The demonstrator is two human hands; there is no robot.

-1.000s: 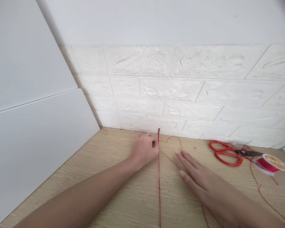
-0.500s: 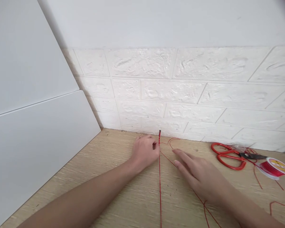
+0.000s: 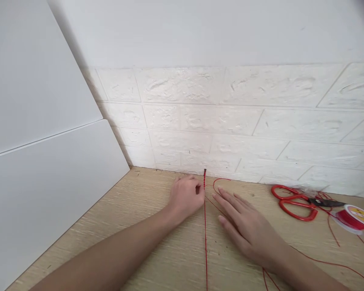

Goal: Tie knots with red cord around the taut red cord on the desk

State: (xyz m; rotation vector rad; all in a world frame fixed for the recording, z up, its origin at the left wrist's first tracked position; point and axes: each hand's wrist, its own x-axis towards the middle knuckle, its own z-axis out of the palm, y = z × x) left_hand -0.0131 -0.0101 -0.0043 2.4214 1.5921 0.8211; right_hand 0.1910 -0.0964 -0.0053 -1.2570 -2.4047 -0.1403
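A red cord (image 3: 205, 242) runs straight down the wooden surface from a short knotted section (image 3: 204, 180), which hangs from a small dark nail (image 3: 205, 170) at the foot of the wall. My left hand (image 3: 187, 196) is closed at the lower end of the knots, thumb and forefinger pinched on the cord. To the right, my right hand (image 3: 245, 222) lies with fingers stretched out and slightly apart, resting over thin red strands. One loose strand (image 3: 221, 178) curls above its fingertips, and another slants from the pinch to beneath the fingers.
Red-handled scissors (image 3: 299, 208) lie at the right near the wall. Beside them is a spool of red cord (image 3: 353, 218) with loose ends. A white panel (image 3: 79, 173) stands at the left, and a white brick-patterned wall (image 3: 230, 117) rises behind.
My right hand has flattened, its fingers spreading over the strands. The loose strand beyond its fingertips now bends in a wider curve. My left hand keeps its pinch in place.
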